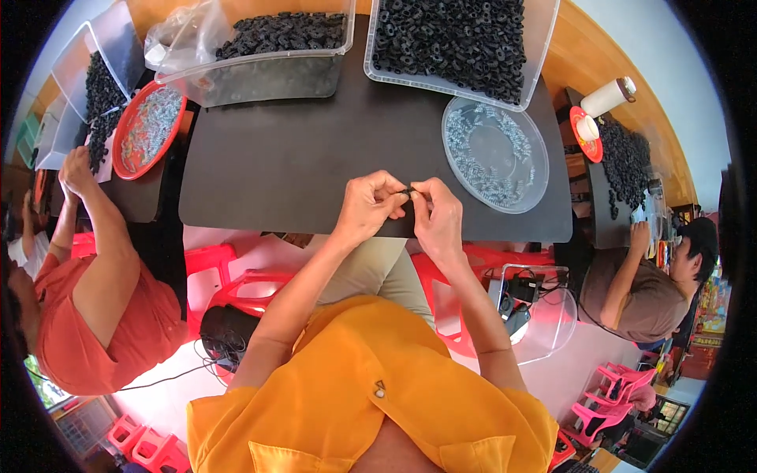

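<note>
Just above the near edge of the dark table (315,158), my left hand (369,208) and my right hand (438,216) meet fingertip to fingertip. Between them they pinch a small black plastic part (408,191), mostly covered by the fingers. Both hands are closed in a pinch. To the right of my right hand lies a round clear plastic lid (495,154) with many small, shiny, spring-like pieces spread around it. A clear bin (449,88) heaped with small black parts stands beyond it.
Another clear bin (260,85) of black parts stands at the back left, with a plastic bag (185,35) by it. A red tray (126,134) of small pieces lies farther left. Co-workers sit at tables on both sides. A clear box (544,315) with cables is at my right.
</note>
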`<action>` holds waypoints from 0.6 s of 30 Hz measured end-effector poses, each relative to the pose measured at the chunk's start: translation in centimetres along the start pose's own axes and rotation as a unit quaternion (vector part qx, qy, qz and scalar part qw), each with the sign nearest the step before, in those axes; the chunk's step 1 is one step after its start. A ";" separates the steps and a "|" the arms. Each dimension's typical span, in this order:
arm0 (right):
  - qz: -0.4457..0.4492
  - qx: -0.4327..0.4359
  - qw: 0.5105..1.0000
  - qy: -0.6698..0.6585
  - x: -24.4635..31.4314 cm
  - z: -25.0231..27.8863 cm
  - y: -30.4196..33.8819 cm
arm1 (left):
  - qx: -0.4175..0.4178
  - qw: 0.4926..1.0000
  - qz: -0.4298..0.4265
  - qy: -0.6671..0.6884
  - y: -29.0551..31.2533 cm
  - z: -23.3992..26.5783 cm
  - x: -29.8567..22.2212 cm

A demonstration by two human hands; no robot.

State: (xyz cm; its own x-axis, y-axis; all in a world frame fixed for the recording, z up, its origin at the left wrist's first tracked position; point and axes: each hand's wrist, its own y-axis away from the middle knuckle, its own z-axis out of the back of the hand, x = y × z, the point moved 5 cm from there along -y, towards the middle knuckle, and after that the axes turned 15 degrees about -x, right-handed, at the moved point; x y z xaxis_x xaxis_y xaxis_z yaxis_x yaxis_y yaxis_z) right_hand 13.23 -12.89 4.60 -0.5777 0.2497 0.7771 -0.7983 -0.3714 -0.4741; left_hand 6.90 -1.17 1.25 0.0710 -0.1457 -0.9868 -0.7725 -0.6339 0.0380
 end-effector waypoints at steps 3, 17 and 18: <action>0.024 -0.018 0.999 0.014 1.3 0.2 0.4 | -0.009 1.000 0.002 -0.023 0.1 -0.3 -0.4; 0.134 -0.067 0.987 0.063 2.4 -0.5 0.3 | -0.051 0.997 -0.010 0.057 -0.4 -0.2 0.1; 0.146 -0.068 0.984 0.072 2.5 -0.6 0.3 | -0.054 0.997 -0.006 0.054 -0.4 -0.1 -0.1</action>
State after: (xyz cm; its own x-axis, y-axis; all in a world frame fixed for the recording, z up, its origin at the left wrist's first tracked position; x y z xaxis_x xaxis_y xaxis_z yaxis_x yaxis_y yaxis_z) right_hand 11.46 -11.82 6.12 -0.7958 0.2789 0.5376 -0.6050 -0.3255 -0.7267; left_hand 7.24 -0.99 1.31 0.1514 -0.2144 -0.9649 -0.6998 -0.7127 0.0486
